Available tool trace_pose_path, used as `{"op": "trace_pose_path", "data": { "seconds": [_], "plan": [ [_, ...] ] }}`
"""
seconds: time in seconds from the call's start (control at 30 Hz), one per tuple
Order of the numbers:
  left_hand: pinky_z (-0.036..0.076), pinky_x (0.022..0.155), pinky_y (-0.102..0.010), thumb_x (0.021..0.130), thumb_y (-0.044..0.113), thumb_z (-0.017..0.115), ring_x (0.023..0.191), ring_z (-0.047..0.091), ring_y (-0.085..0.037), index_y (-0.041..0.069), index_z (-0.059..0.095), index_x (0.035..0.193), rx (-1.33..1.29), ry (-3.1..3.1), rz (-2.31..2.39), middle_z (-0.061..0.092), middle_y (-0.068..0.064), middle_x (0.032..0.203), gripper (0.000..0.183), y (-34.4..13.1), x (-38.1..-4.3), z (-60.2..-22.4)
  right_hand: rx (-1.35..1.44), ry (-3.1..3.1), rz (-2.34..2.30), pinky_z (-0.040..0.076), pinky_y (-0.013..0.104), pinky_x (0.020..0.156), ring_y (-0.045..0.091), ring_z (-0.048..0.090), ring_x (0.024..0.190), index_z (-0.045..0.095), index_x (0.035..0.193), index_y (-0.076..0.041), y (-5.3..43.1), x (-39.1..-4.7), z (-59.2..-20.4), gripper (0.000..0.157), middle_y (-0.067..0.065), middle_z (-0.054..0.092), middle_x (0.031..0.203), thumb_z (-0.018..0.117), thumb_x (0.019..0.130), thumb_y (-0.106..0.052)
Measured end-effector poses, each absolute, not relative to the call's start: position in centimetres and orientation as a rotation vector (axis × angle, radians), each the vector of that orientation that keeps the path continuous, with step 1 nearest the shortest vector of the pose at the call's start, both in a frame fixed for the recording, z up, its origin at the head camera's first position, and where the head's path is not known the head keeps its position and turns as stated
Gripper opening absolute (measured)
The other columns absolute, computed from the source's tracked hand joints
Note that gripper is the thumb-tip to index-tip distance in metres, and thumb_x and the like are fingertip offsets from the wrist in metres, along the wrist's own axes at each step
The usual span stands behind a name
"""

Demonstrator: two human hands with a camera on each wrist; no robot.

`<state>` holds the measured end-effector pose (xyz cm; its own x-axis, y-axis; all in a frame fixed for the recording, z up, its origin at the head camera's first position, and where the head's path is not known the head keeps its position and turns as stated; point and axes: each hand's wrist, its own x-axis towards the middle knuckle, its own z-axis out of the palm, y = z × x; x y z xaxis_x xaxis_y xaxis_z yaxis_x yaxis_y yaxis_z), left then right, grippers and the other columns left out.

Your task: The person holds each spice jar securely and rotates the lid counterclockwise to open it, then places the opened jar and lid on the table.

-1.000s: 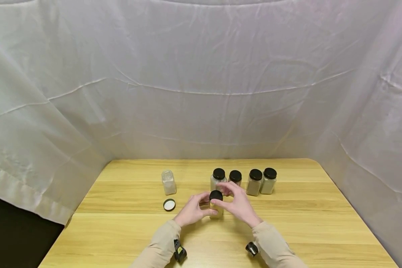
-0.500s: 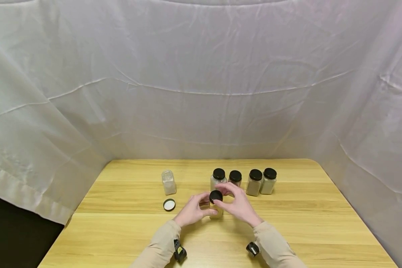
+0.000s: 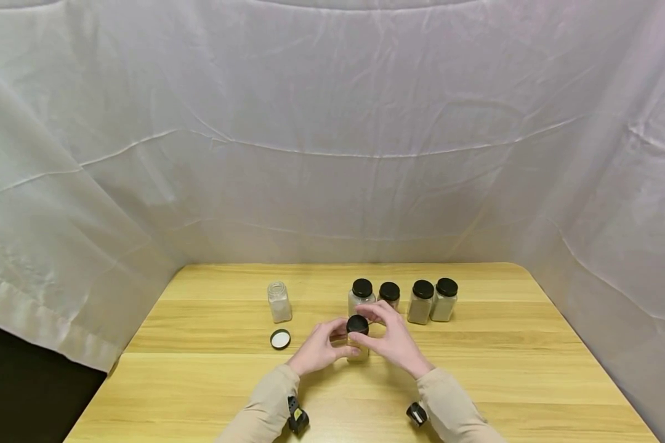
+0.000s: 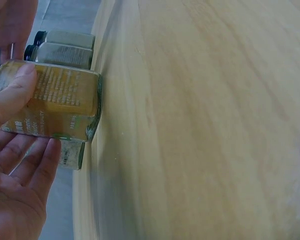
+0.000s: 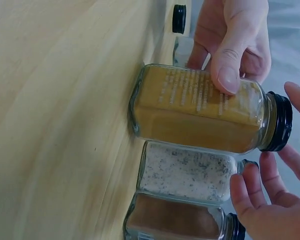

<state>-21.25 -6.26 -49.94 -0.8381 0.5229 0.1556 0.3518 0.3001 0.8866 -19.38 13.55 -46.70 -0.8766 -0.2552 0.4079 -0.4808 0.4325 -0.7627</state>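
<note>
In the head view, a yellow jar (image 3: 364, 351) stands upright on the table (image 3: 504, 369), between the two hands. The left hand (image 3: 317, 349) has its grip closed to the jar's width, thumb in front and fingers round the far side. The right hand (image 3: 392, 341) curls thumb and fingers around the black cap (image 3: 357, 323) on top. To the left stands an uncapped jar (image 3: 279, 306); a loose lid (image 3: 279, 339) lies just in front of it, white inside upward. Four capped jars line the back — a pale one (image 3: 361, 298) and a brown one (image 3: 389, 295) behind the hands, two grey-green ones (image 3: 420, 306) (image 3: 443, 303) side by side to the right.

In the left wrist view, turned sideways, the left thumb lies across the printed face of the yellow jar, with the fingers along its other side. Other jars show behind.

In the right wrist view, the cap is on the jar's neck — the right thumb is at one side of it, a finger at the other. How firmly they press, I cannot tell. The speckled white contents of the pale jar and the brown jar's powder show beside it.
</note>
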Motion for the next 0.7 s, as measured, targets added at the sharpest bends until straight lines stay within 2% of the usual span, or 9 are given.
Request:
{"op": "trace_pose_path", "data": {
  "seconds": [0.17,0.4,0.7],
  "plan": [
    [0.050,0.111,-0.046,0.086,0.018,0.080,0.122,0.066,-0.030,0.007,0.063,0.127,0.828,2.387,1.583,0.072,-0.011,0.125,0.046,-6.28,-21.32,-50.07,0.591,-2.472,1.410,0.058,0.040,0.098,0.025,0.066,0.106,0.067,0.124,-0.006,13.31,-19.27,-46.65,0.051,0.005,0.065,0.113,0.087,0.079,-0.019],
    [0.051,0.111,-0.045,0.086,0.020,0.080,0.121,0.066,-0.030,0.006,0.063,0.128,0.822,2.410,1.557,0.071,-0.012,0.125,0.047,-6.24,-21.38,-50.08,0.663,-2.470,1.339,0.059,0.037,0.093,0.022,0.066,0.100,0.068,0.123,-0.003,13.42,-19.22,-46.55,0.045,0.005,0.068,0.112,0.083,0.082,-0.013],
    [0.050,0.111,-0.045,0.087,0.020,0.080,0.122,0.066,-0.031,0.005,0.062,0.130,0.806,2.413,1.547,0.070,-0.014,0.127,0.049,-6.21,-21.41,-50.16,0.803,-2.415,1.337,0.060,0.043,0.091,0.023,0.066,0.097,0.068,0.122,-0.003,13.86,-19.53,-46.85,0.039,0.009,0.070,0.115,0.079,0.085,-0.007]
  ]
}}
